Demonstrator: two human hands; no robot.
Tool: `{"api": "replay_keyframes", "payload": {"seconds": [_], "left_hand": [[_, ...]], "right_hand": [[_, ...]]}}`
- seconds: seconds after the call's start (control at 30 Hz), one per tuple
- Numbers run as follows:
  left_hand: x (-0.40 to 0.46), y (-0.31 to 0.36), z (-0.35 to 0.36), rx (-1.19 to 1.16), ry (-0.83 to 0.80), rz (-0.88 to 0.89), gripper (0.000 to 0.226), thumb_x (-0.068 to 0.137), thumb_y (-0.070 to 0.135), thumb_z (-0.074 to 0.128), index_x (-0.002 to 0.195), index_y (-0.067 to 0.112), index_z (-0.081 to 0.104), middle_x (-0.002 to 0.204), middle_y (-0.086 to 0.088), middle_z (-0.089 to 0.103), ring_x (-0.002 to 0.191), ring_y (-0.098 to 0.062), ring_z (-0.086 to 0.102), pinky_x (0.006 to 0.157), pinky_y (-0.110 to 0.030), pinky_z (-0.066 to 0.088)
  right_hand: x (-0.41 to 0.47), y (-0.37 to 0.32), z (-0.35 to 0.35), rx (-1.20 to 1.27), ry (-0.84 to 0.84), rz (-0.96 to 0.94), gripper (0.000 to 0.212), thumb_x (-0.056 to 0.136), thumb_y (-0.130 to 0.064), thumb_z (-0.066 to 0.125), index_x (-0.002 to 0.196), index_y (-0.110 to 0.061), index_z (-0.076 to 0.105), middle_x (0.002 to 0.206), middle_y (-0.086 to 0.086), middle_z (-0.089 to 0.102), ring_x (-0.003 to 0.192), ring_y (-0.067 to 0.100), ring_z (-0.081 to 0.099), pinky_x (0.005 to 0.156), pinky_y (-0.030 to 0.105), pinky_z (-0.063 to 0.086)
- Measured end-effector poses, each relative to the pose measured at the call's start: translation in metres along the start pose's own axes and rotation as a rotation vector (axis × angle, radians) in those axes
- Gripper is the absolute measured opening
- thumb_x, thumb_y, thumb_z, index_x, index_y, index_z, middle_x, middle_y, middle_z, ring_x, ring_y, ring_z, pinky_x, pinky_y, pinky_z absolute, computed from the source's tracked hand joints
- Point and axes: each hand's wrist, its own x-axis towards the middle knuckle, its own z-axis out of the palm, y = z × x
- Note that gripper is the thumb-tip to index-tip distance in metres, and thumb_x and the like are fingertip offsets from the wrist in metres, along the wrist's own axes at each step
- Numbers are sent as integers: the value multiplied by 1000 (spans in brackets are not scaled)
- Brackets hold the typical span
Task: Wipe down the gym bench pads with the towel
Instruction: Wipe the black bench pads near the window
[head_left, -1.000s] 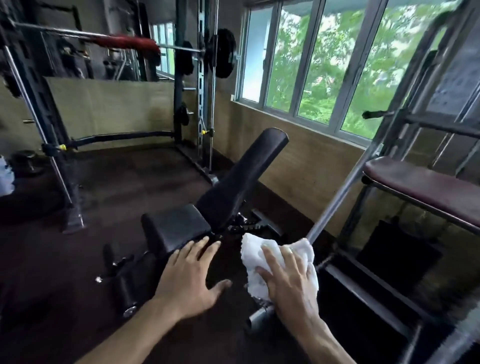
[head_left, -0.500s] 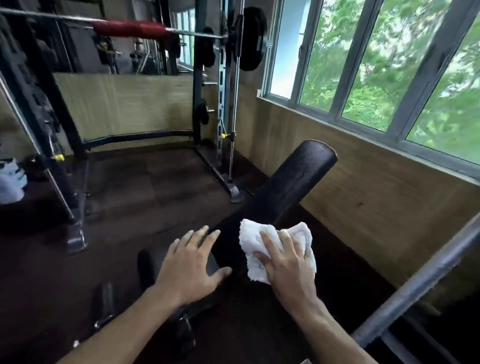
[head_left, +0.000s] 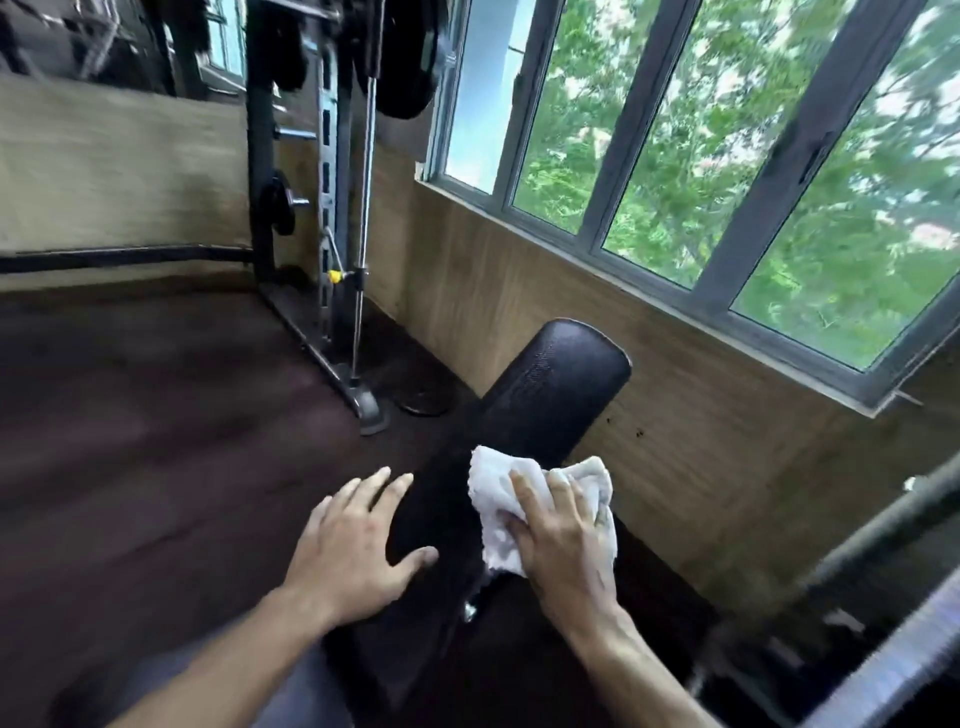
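R hand (head_left: 563, 545): fingers (head_left: 527, 491) flat and spread over white towel (head_left: 498, 499), pressing it onto black bench back pad (head_left: 550, 384), lower centre of frame. Towel bunched, covers pad's right edge approx mid-length. L hand (head_left: 353, 540): fingers (head_left: 376, 486) straight, splayed, grasping nothing; thumb rests on pad's left side, just beside towel. Pad slopes up toward frame centre. Rack upright (head_left: 324, 208) upper left, w/ weight plate (head_left: 280, 202). Window (head_left: 701, 156) upper right. Floor (head_left: 156, 415) dark, left.
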Motion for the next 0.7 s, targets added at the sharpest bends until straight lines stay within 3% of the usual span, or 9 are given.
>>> {"api": "replay_keyframes", "payload": {"seconds": [0.17, 0.27, 0.4, 0.57, 0.63, 0.7], "left_hand": [[88, 0, 10, -54, -27, 38, 103, 67, 91, 16, 156, 39, 11, 164, 9, 14, 150, -20, 15, 121, -40, 17], [131, 7, 23, -91, -45, 47, 98, 73, 89, 27, 156, 39, 13, 164, 9, 16, 150, -20, 17, 121, -40, 18], [194, 13, 54, -99, -85, 5, 93, 78, 85, 32, 155, 40, 7, 164, 12, 9, 151, -17, 12, 120, -39, 15], [281, 37, 93, -162, -88, -77, 102, 68, 89, 18, 156, 39, 5, 164, 12, 9, 150, -15, 13, 121, -38, 17], [314, 46, 106, -201, -99, -88, 100, 70, 88, 22, 156, 39, 8, 164, 11, 11, 150, -16, 15, 121, -37, 16], [343, 60, 122, -237, -79, -115, 92, 80, 83, 34, 156, 38, 9, 164, 11, 12, 150, -16, 14, 121, -36, 16]], "right_hand": [[73, 22, 20, -43, -29, -14, 55, 88, -53, 45, 131, -24, 64, 117, 8, 61, 110, 29, 61, 89, 57, 54], [110, 47, 39, -65, -38, -14, 57, 87, -54, 45, 134, -25, 60, 121, 8, 59, 113, 30, 61, 90, 58, 53], [174, 87, 72, -48, -18, -39, 56, 86, -52, 45, 128, -22, 67, 121, 9, 59, 113, 27, 56, 78, 56, 59], [248, 157, 135, -101, -61, -85, 58, 87, -56, 43, 135, -27, 59, 125, 12, 62, 114, 36, 62, 89, 65, 51], [278, 182, 161, -155, -64, -117, 55, 89, -56, 51, 137, -29, 55, 127, 12, 60, 117, 37, 60, 90, 66, 49], [305, 199, 182, -197, -88, -158, 62, 83, -51, 73, 138, -29, 54, 130, 12, 58, 119, 38, 59, 92, 69, 47]]}}
